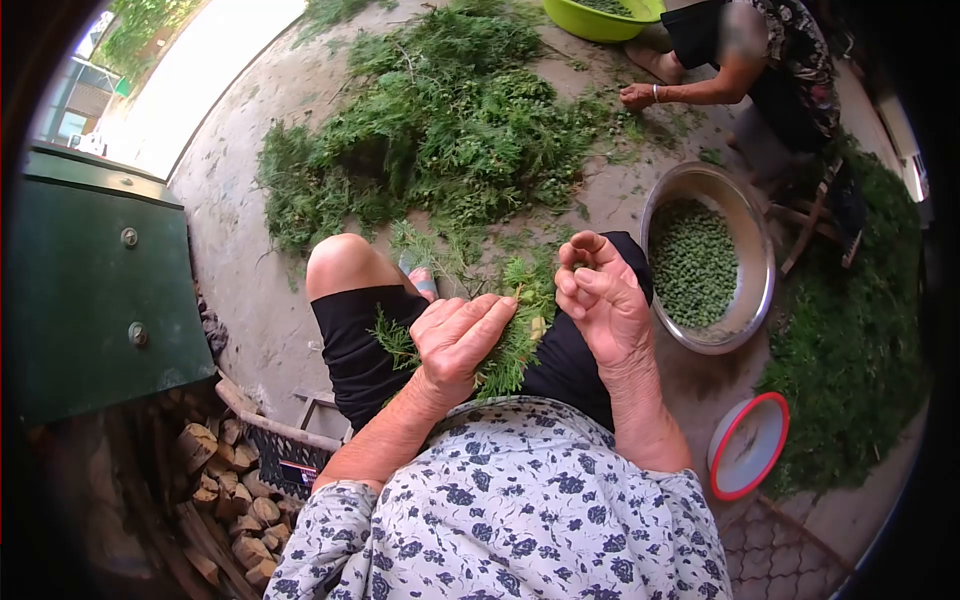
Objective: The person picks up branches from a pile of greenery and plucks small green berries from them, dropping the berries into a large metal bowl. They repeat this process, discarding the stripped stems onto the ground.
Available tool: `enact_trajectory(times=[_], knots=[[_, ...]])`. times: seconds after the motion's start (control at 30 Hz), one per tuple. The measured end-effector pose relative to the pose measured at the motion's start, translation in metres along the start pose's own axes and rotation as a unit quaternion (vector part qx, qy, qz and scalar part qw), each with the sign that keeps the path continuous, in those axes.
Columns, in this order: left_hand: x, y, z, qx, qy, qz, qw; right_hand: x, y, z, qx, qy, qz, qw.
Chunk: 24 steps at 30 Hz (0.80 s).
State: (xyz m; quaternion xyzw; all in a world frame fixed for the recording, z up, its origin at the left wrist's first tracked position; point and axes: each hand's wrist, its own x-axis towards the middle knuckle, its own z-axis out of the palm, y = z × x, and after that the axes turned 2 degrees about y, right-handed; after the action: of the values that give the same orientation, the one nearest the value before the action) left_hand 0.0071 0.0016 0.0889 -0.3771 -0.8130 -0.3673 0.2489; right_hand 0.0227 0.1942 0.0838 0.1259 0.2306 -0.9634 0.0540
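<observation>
My left hand [460,338] is closed around a green leafy sprig [512,365] above my lap. Just right of the sprig, my right hand [603,300] is raised with its fingers curled and the fingertips pinched together; a small green bit seems to show between them, too small to name. A wide metal basin [762,260] holding many small green cones [693,262] stands on the ground to the right of my right hand. Beyond my knees lies a big heap of green branches [450,130].
Another person's hand [637,96] reaches toward the heap at the upper right, near a green basin [600,25]. A red-rimmed bowl [748,446] lies lower right, beside more greenery [850,350]. Chopped firewood [245,500] and a dark green cabinet [100,290] are at the left.
</observation>
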Motion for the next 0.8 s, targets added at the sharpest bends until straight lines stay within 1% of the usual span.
enact_trajectory(times=[0.03, 0.07, 0.1, 0.13, 0.17, 0.2, 0.23, 0.27, 0.3, 0.37, 0.4, 0.43, 0.47, 0.5, 0.53, 0.57, 0.63, 0.67, 0.7, 0.77, 0.8], knots=[[0.001, 0.0, 0.0, -0.005, -0.002, 0.002, 1.0, -0.004, 0.0, 0.003, 0.001, -0.001, 0.0, 1.0], [0.002, 0.0, 0.0, -0.005, -0.002, 0.003, 1.0, -0.008, -0.001, 0.005, -0.121, 0.002, 0.017, 0.993], [0.004, 0.001, 0.001, -0.006, 0.007, -0.001, 1.0, -0.011, -0.003, 0.007, -0.241, 0.005, 0.033, 0.97], [0.005, 0.002, 0.001, -0.007, 0.016, -0.005, 1.0, -0.012, -0.001, 0.013, -0.345, -0.017, -0.021, 0.938], [0.005, 0.002, 0.002, -0.008, 0.016, -0.004, 1.0, -0.012, 0.002, 0.014, -0.345, -0.016, -0.022, 0.938], [0.004, 0.001, 0.003, -0.013, 0.015, -0.002, 1.0, -0.01, 0.004, 0.015, -0.424, -0.048, -0.09, 0.9], [0.003, 0.001, 0.003, -0.017, 0.015, 0.001, 1.0, -0.009, 0.006, 0.015, -0.497, -0.079, -0.158, 0.849], [0.002, 0.001, 0.002, -0.017, 0.015, 0.001, 1.0, -0.007, 0.008, 0.01, -0.533, -0.079, -0.178, 0.823], [0.002, 0.001, 0.002, -0.023, 0.006, 0.002, 1.0, -0.008, 0.008, 0.011, -0.533, -0.08, -0.179, 0.823], [0.003, 0.002, 0.001, -0.029, -0.004, 0.004, 1.0, -0.011, 0.009, 0.014, -0.422, -0.015, -0.065, 0.904], [0.005, 0.005, 0.001, -0.037, 0.008, -0.005, 0.999, -0.011, 0.011, 0.013, -0.422, -0.015, -0.066, 0.904], [0.006, 0.007, 0.001, -0.045, 0.02, -0.013, 0.999, -0.011, 0.013, 0.01, -0.307, 0.005, -0.029, 0.951], [0.005, 0.007, 0.0, -0.045, 0.02, -0.013, 0.999, -0.01, 0.015, 0.007, -0.188, 0.025, 0.009, 0.982], [0.004, 0.006, -0.001, -0.058, 0.024, -0.03, 0.998, -0.006, 0.012, 0.001, -0.188, 0.024, 0.009, 0.982], [0.002, 0.006, -0.003, -0.071, 0.028, -0.047, 0.996, 0.001, 0.005, -0.007, -0.119, 0.016, -0.022, 0.992], [0.001, 0.005, -0.003, -0.07, 0.029, -0.045, 0.996, 0.005, 0.001, -0.01, -0.05, 0.008, -0.055, 0.997], [-0.005, 0.004, 0.0, -0.151, 0.048, -0.169, 0.973, 0.001, -0.004, 0.006, -0.051, 0.027, -0.056, 0.997], [-0.007, 0.003, 0.003, -0.183, 0.062, -0.202, 0.96, 0.0, -0.004, 0.012, -0.048, 0.043, -0.034, 0.997], [-0.005, 0.004, 0.003, -0.185, 0.063, -0.201, 0.96, -0.001, -0.004, 0.016, -0.045, 0.059, -0.012, 0.997], [0.001, 0.008, 0.0, -0.161, 0.088, -0.227, 0.956, -0.001, 0.003, 0.009, -0.031, 0.043, -0.005, 0.999], [0.002, 0.009, -0.001, -0.178, 0.086, -0.244, 0.949, -0.001, 0.006, 0.003, -0.087, 0.025, 0.019, 0.996]])
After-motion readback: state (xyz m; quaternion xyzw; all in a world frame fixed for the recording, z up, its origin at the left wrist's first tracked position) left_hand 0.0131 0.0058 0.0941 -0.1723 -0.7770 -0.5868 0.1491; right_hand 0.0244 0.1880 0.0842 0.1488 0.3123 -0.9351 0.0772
